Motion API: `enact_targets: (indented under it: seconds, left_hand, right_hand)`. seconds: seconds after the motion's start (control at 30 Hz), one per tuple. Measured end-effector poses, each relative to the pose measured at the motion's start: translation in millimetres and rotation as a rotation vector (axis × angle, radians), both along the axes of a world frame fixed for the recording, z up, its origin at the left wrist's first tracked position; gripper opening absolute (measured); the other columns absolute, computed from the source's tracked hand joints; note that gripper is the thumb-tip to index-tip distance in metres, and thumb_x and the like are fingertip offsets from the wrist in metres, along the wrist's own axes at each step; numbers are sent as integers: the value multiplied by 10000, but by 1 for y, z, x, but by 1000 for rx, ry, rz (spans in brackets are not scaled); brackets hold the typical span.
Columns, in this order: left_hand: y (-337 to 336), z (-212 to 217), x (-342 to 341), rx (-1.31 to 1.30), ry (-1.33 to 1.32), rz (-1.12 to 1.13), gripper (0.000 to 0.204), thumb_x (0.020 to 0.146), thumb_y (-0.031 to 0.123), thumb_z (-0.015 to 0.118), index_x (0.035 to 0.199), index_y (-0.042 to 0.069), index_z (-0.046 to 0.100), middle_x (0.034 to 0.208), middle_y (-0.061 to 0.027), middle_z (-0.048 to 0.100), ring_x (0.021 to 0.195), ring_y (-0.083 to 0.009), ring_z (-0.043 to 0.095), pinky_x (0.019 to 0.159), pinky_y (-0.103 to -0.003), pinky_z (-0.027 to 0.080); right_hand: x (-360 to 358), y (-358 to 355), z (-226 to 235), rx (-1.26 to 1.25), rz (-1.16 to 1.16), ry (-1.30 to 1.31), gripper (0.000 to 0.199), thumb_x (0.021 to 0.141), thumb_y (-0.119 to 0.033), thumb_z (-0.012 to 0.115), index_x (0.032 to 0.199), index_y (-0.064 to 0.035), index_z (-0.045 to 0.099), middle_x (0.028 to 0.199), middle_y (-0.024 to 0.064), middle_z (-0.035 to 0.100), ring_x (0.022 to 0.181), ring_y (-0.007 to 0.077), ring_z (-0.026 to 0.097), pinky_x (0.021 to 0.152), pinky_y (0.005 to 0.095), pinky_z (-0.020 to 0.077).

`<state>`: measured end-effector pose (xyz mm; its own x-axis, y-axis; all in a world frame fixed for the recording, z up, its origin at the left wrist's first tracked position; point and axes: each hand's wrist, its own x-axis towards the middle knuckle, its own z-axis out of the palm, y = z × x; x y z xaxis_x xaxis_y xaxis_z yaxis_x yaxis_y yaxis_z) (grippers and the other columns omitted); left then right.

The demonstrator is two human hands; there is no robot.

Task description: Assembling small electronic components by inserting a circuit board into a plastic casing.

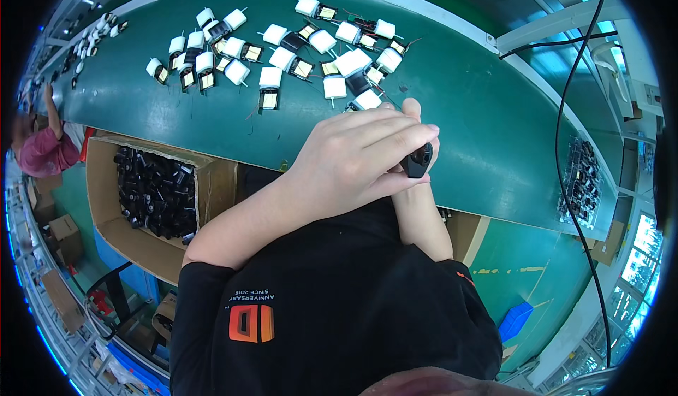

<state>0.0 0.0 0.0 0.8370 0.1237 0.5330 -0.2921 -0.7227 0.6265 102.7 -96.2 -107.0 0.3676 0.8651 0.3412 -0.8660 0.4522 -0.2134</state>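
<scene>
My left hand (367, 145) reaches across from the lower left, its fingers bent and closed round a small glossy black plastic part (418, 161). One end of that part pokes out between thumb and fingers; the remainder is covered. Behind and under it, my right hand (424, 138) is closed about the same part, mostly hidden by the left, with one fingertip or thumb showing above. Both hands are over the green table's near side. Just beyond them lie several small assemblies (353, 62) with white cylindrical ends, black bodies, cream-coloured patches and thin wires; the left hand overlaps the nearest one.
A cardboard box (106, 205) full of black parts (155, 191) stands at the table's near left edge. A clear bag of dark parts (583, 184) lies at the right end. A black cable (559, 127) hangs at right. A person in a red shirt (49, 149) is far left.
</scene>
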Motion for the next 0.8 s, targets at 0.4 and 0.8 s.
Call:
enact_targets:
  seconds: [0.4, 0.8]
  left_hand:
    - [1, -11, 4, -14, -107, 17, 522, 686, 232, 819, 1147, 73, 634, 968, -102, 682, 912, -264, 676, 757, -353, 556]
    - [-1, -6, 2, -35, -52, -20, 579, 652, 242, 856, 1156, 49, 645, 1043, -96, 696, 968, -276, 681, 833, -363, 563]
  right_hand:
    - [2, 0, 1, -75, -18, 22, 207, 802, -234, 720, 933, -161, 577, 961, 39, 569, 946, 169, 574, 823, 334, 516]
    - [1, -4, 0, -73, -52, -14, 236, 779, -261, 746, 877, -181, 547, 928, 19, 566, 933, 149, 556, 806, 318, 505]
